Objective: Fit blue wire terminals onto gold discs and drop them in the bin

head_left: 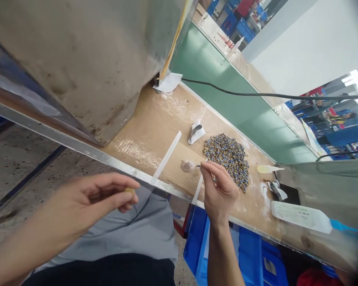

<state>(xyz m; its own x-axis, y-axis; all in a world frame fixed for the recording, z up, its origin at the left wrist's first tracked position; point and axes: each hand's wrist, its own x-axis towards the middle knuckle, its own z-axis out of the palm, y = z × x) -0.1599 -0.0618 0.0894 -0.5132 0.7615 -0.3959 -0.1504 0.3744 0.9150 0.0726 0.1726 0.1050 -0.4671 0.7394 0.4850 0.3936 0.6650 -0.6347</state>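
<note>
My left hand (107, 196) hovers in front of the bench edge above my lap. Its thumb and fingers are closed on a small yellow piece (130, 190), mostly hidden. Over the bench, my right hand (219, 192) pinches a small thin dark part (198, 165) between thumb and fingertips; its exact kind is too small to make out. Just left of those fingertips lies a small round whitish cap-like object (187, 165) on the brown board, with tiny bits scattered below it. A heap of small brass and blue metal parts (226, 157) spreads right behind my right hand.
A crumpled white strip (196, 132) lies behind the board. To the right are a small yellowish dropper bottle (266, 169) and a larger white bottle (300, 216). Blue bins (250, 254) stand below the bench edge. A black cable (241, 93) crosses the green partition (214, 67).
</note>
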